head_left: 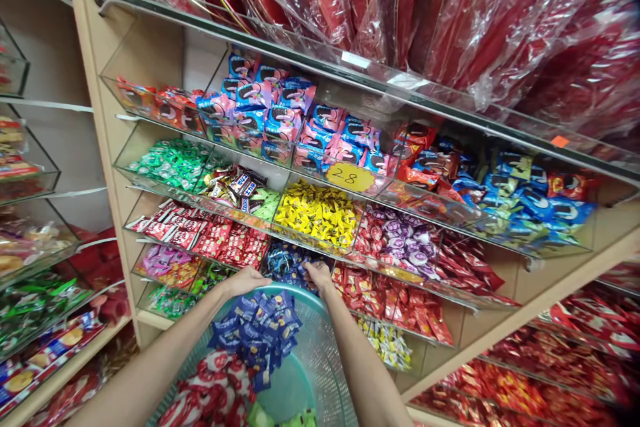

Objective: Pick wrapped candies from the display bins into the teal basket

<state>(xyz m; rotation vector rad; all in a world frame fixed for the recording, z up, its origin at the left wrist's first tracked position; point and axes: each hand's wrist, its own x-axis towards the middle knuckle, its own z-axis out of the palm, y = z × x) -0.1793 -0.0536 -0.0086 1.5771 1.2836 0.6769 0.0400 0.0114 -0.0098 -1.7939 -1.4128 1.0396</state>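
Observation:
A teal plastic basket (320,360) sits between my forearms at the bottom centre. It holds a heap of blue wrapped candies (257,333), red-and-white packets (210,393) and a few green ones (300,419). Both hands reach over its far rim into a glass shelf bin of blue wrapped candies (285,263). My left hand (246,280) lies at the bin's left with fingers curled, knuckles up. My right hand (319,276) is at the bin's right, fingers bent down into the blue candies. What the fingers of either hand hold is hidden.
Tilted glass bins line a wooden shelf unit: green candies (173,163), yellow candies (317,213) under a "28" tag (350,177), red packets (200,233), blue cookie packs (265,110). Red goods in plastic wrap (450,7) hang above. More bins stand at left (30,293).

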